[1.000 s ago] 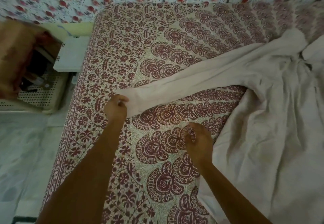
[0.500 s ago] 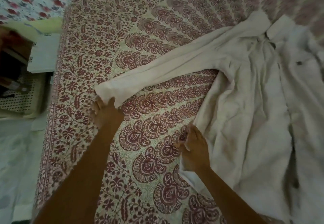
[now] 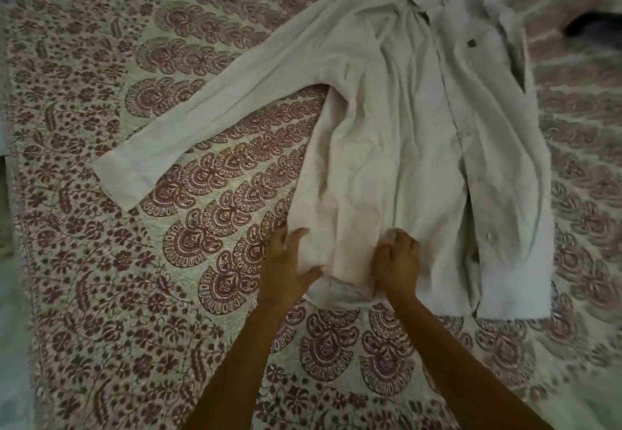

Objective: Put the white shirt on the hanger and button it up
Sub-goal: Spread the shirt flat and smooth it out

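The white shirt (image 3: 420,133) lies front up on the bed, collar at the far end, its placket partly open. One sleeve (image 3: 208,116) stretches out to the left, with the cuff lying free. My left hand (image 3: 289,261) rests with spread fingers on the left corner of the hem, thumb against the fabric edge. My right hand (image 3: 395,263) has its fingers curled and grips a bunch of hem cloth close beside it. No hanger is in view.
A bedspread (image 3: 168,261) with a maroon paisley print covers the bed under the shirt. A dark object (image 3: 587,22) lies at the far right edge. The bed's left edge and pale floor (image 3: 10,328) run down the left side.
My left hand let go of the sleeve cuff and moved right to the hem corner. My right hand took hold of the hem. The view swung right and the whole shirt came into sight.
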A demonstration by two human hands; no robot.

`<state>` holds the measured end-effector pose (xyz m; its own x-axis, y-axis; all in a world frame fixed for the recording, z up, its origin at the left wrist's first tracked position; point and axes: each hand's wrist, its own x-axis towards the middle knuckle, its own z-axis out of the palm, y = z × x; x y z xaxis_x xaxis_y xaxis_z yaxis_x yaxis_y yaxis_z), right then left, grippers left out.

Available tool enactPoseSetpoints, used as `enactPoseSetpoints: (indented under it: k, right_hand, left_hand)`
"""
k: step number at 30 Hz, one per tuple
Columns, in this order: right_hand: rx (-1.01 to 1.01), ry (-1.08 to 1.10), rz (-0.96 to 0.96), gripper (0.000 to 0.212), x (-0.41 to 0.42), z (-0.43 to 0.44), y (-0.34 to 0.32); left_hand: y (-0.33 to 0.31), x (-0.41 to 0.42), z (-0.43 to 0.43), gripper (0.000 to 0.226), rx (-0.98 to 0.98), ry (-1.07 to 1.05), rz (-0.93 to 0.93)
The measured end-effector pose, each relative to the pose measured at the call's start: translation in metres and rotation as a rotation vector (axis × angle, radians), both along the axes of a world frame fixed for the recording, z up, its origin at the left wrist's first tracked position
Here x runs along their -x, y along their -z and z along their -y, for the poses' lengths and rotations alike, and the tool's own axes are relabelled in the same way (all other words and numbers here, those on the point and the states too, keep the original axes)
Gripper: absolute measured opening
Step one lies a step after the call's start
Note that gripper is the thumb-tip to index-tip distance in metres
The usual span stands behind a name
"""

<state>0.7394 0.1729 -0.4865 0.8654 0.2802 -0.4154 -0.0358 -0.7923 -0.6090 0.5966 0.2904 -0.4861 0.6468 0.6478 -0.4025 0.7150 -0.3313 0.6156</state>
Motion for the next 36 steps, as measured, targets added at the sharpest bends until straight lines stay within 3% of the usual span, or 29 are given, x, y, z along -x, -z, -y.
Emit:
enactPoseSetpoints:
  k: [3,5,7,9,10,12,14,16,19,22,27,30,36]
  right_hand:
    - [-0.021,0.005,-0.144,0.034,-0.004,0.002,-0.004]
    - [0.012,-0.09,-0.258,0.014,-0.005,0.001,-0.003]
    - [0.019,-0.175,-0.321,0.031,-0.005,-0.001,-0.005]
    - [-0.088,-0.141,-0.408,0.022,-0.006,-0.004,-0.007]
    - [-0.198,-0.055,-0.492,0.014,-0.007,-0.005,-0.01]
    - [-0.412,0.172,-0.728,0.033,-0.009,-0.004,-0.013]
    - [-0.488,0.324,-0.916,0.039,-0.008,-0.003,-0.014]
    - [-0.514,0.392,-1.034,0.037,-0.008,-0.005,-0.016]
    - [-0.716,0.434,-1.154,0.043,-0.006,-0.013,-0.024]
    - [-0.825,0.463,-1.221,0.062,-0.004,-0.018,-0.026]
    - [-0.808,0.579,-1.284,0.068,-0.006,-0.02,-0.021]
    - [-0.791,0.626,-1.202,0.055,-0.005,-0.024,-0.014]
    - [-0.58,0.36,-1.175,0.025,-0.007,-0.01,-0.016]
  left_hand:
    - [0.0,0.002,0.004,0.072,-0.107,0.299,-0.169]
    - [-0.004,0.004,0.002,0.063,-0.136,0.246,-0.211]
    - [-0.012,0.004,-0.004,0.04,-0.201,0.103,-0.12]
    - [-0.018,0.003,-0.01,0.026,-0.298,-0.02,-0.046]
    - [-0.022,0.003,-0.013,0.023,-0.338,-0.075,-0.027]
    - [-0.028,0.003,-0.017,0.019,-0.358,-0.184,-0.014]
    - [-0.031,0.007,-0.02,0.016,-0.334,-0.244,-0.034]
    - [-0.029,0.013,-0.02,0.019,-0.3,-0.237,-0.087]
    - [-0.019,0.017,-0.014,0.048,-0.336,-0.086,-0.271]
    - [-0.015,0.004,-0.005,0.061,-0.406,0.0,-0.281]
    - [-0.018,-0.022,-0.008,0.053,-0.337,0.032,-0.205]
    - [-0.021,-0.026,-0.022,0.06,-0.319,-0.012,-0.039]
    - [-0.018,0.007,-0.033,0.059,-0.414,-0.08,0.259]
